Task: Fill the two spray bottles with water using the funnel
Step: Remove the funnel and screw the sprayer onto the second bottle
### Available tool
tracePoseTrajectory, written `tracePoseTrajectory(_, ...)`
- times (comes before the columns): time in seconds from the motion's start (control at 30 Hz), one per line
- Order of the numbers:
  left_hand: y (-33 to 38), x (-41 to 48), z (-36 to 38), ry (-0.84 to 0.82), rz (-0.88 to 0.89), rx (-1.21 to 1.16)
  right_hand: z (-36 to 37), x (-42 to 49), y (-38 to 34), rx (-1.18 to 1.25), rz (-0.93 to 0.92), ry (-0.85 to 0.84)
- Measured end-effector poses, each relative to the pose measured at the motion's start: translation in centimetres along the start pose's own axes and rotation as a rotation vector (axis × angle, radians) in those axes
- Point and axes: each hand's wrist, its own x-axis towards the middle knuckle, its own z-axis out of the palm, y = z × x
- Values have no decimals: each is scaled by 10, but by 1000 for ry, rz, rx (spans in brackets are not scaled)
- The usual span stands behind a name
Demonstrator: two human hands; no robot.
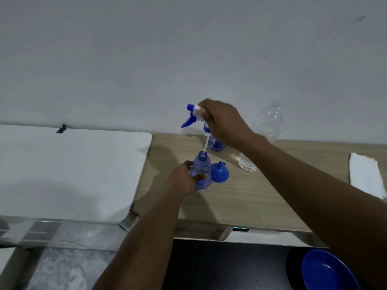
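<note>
grips with the left hand (182, 178) a translucent blue plastic spray bottle (201, 170), upright on the pale wood-grain surface (240, 197), neck uncapped. holds in the curled right hand (224, 122) a blue-and-white trigger head (193, 114), raised; thin white dip tube (205, 143) slanting down to the bottle's mouth. rounded blue funnel (219, 173) just beside, wide end down. second blue spray bottle (217, 145) behind, partly hidden. clear ribbed water bottle (270, 124) near the wall; folded white paper towel (364, 174) far right.
</note>
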Motion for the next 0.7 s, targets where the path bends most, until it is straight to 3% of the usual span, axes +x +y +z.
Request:
tracePoseTrajectory(0.17, 4, -3, -1, -20, -19, -48, 49, -30, 20, 38, 115, -212)
tracePoseTrajectory(0.3, 2, -1, 0, -19, -10, -35, 64, -46, 24, 117, 101, -301)
tracePoseTrajectory(0.43, 2, 0, 0, -25, -14, -36, 63, -44, 21, 13, 105, -432)
tracePoseTrajectory(0.7, 1, -1, 2, -5, 22, 3, 74, -48, 23, -117, 108, -323)
